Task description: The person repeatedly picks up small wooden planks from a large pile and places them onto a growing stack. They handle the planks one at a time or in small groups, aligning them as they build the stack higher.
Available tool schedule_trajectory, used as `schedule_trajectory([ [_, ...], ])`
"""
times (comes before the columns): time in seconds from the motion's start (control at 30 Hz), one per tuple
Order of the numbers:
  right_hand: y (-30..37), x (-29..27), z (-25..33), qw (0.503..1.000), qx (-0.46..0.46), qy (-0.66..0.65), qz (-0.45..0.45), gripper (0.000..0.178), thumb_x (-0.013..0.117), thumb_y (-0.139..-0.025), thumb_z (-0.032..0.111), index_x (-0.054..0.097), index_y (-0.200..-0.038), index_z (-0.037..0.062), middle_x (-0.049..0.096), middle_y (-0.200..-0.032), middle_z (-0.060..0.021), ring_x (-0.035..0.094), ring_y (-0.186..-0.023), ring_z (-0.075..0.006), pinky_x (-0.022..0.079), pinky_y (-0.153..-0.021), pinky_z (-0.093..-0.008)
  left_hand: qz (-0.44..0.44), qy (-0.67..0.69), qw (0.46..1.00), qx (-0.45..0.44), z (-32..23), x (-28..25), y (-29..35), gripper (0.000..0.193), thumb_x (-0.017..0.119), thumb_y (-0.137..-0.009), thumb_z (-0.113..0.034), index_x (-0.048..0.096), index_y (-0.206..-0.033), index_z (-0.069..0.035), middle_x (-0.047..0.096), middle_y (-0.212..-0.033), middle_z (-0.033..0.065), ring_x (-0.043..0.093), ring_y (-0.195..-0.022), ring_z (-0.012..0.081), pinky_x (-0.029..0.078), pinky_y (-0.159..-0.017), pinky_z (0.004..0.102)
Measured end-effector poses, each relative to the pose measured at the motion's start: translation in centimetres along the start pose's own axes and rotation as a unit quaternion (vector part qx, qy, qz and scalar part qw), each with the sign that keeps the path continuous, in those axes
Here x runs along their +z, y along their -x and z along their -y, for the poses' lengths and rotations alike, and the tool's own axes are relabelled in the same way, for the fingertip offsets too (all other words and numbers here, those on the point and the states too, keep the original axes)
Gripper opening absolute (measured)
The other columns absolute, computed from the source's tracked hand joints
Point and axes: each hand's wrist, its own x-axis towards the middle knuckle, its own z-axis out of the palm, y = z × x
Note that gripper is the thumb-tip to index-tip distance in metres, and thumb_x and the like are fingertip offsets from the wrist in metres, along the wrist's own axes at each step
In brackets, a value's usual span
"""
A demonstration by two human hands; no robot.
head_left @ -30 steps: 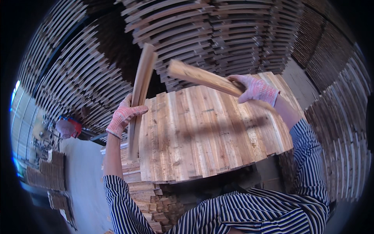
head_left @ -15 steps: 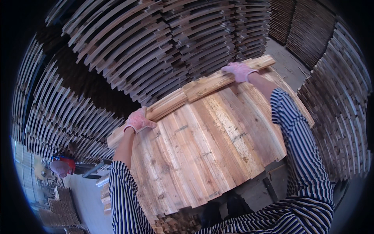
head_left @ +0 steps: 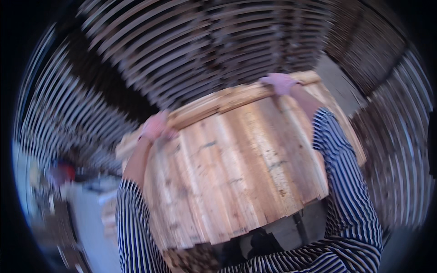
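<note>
A layer of long pale boards lies side by side in front of me. Across their far edge run thick wooden strips, end against end. My left hand, in a pink glove, is closed over the strips near their left end, its thumb toward the boards. My right hand, gloved the same way, wraps over the strips nearer the right end. Both arms are stretched out, in striped sleeves. Motion blurs the fingers a little, and their undersides are hidden.
Tall stacks of spaced boards rise just beyond the far edge. More stacks stand at left and right. Grey floor shows at the far right. A blurred person is at the far left. Cut wood ends show below the boards.
The whole view has turned slightly and is more blurred. Both hands keep their places on the strips, which appear a little more level.
</note>
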Motion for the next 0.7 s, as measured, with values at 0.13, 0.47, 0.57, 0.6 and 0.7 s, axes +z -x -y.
schedule_trajectory([
  [0.13,0.7,1.1,0.2,0.998,0.021,-0.010,-0.063,0.060,0.061,-0.087,-0.002,0.053,-0.142,0.0193,0.057,-0.135,-0.0217,0.057,-0.125,-0.0412,0.047,-0.107,-0.0461,-0.060,-0.029,0.996,-0.063,-2.3,-1.0,1.8,0.081,0.090,-0.063,-0.042,0.061,-0.130,-0.007,0.063,-0.125,0.0168,0.061,-0.118,0.0355,0.051,-0.099,0.0445],
  [0.47,17.4,-2.7,29.5,0.926,-0.372,0.000,-0.071,0.078,0.076,-0.080,0.050,0.051,-0.149,0.0212,0.042,-0.156,-0.0228,0.047,-0.134,-0.0441,0.043,-0.110,-0.0520,0.015,-0.004,0.987,-0.157,-14.7,-1.0,24.6,0.071,0.089,-0.061,-0.035,0.063,-0.124,-0.015,0.067,-0.114,0.0092,0.064,-0.114,0.0292,0.048,-0.098,0.0442],
  [0.57,23.3,-1.3,32.6,0.922,-0.383,-0.050,-0.015,0.068,0.074,-0.079,0.048,0.060,-0.139,0.0201,0.051,-0.143,-0.0225,0.054,-0.116,-0.0440,0.047,-0.095,-0.0537,0.035,0.030,0.992,-0.118,-16.5,0.8,32.0,0.062,0.083,-0.059,-0.027,0.067,-0.117,-0.016,0.067,-0.111,0.0067,0.065,-0.111,0.0272,0.048,-0.097,0.0438],
  [0.6,25.0,-1.0,33.4,0.916,-0.395,-0.061,-0.018,0.064,0.074,-0.080,0.046,0.061,-0.137,0.0193,0.053,-0.140,-0.0222,0.055,-0.112,-0.0439,0.048,-0.090,-0.0538,0.031,0.045,0.992,-0.114,-16.6,2.2,33.6,0.061,0.082,-0.056,-0.025,0.068,-0.115,-0.015,0.066,-0.116,0.0086,0.065,-0.110,0.0297,0.048,-0.097,0.0479],
  [0.7,25.4,0.9,34.7,0.912,-0.407,-0.049,-0.012,0.063,0.078,-0.079,0.035,0.060,-0.137,0.0168,0.056,-0.136,-0.0235,0.057,-0.111,-0.0440,0.050,-0.090,-0.0517,-0.110,0.060,0.983,-0.134,-16.4,7.1,37.2,0.088,0.087,-0.064,-0.046,0.057,-0.140,-0.012,0.052,-0.144,0.0211,0.046,-0.138,0.0412,0.029,-0.119,0.0593],
])
